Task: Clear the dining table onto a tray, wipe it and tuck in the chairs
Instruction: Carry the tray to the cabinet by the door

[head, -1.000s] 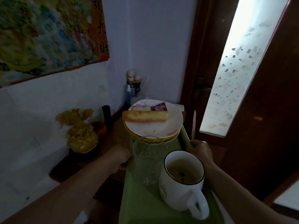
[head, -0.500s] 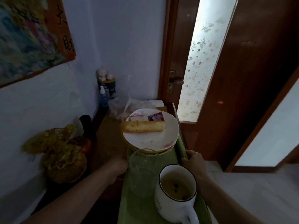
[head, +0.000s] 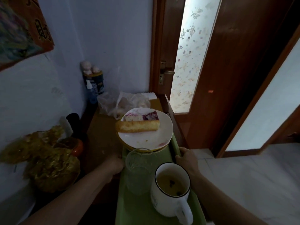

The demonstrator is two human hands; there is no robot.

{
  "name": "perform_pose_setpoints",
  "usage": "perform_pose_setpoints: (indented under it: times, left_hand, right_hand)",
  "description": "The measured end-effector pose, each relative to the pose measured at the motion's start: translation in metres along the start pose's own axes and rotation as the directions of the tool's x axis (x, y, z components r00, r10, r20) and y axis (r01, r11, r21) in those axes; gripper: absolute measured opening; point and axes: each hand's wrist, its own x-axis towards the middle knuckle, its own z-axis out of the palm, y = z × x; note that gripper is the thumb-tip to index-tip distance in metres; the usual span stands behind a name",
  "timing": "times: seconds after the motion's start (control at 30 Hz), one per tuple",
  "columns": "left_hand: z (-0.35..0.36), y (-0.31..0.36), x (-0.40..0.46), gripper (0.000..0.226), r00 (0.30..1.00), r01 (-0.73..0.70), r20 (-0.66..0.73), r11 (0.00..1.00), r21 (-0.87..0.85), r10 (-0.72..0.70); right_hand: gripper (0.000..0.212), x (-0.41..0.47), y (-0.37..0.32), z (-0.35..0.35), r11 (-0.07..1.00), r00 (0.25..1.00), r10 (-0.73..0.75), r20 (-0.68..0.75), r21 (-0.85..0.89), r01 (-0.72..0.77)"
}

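Both hands, left hand (head: 116, 164) and right hand (head: 186, 158), grip the loaded tray (head: 138, 208); the view has swung rightward, door (head: 227, 70) now at one o'clock, so carrying continues.

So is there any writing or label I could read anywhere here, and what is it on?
"财": large dark character on the orange border of the wall poster; the character above it is cut off.
White mug: dark print on its side, too blurred to read.
Dark canister in the corner: label unreadable.
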Motion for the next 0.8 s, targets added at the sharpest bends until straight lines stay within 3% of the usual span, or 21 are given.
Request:
perform_pose_setpoints:
  times: [0.23, 0.67, 0.8]
  left_hand:
    - [-0.01, -0.012, 0.008, 0.038, 1.0, 0.021, -0.003, 0.998, 0.059, -0.021]
    - [-0.017, -0.025, 0.022, 0.028, 1.0, 0.031, -0.001, 0.993, 0.113, -0.031]
    - [-0.017, -0.028, 0.027, 0.039, 0.999, 0.039, 0.007, 0.994, 0.103, -0.04]
  right_hand:
    - [0.034, 0.001, -0.003, 0.019, 0.999, 0.999, 0.042, 0.004, 0.005, -0.042]
    - [0.032, 0.003, -0.01, 0.036, 0.995, 0.995, 0.096, 0.024, -0.006, -0.096]
    - [0.029, 0.004, -0.012, 0.038, 0.997, 0.997, 0.076, 0.016, -0.017, -0.075]
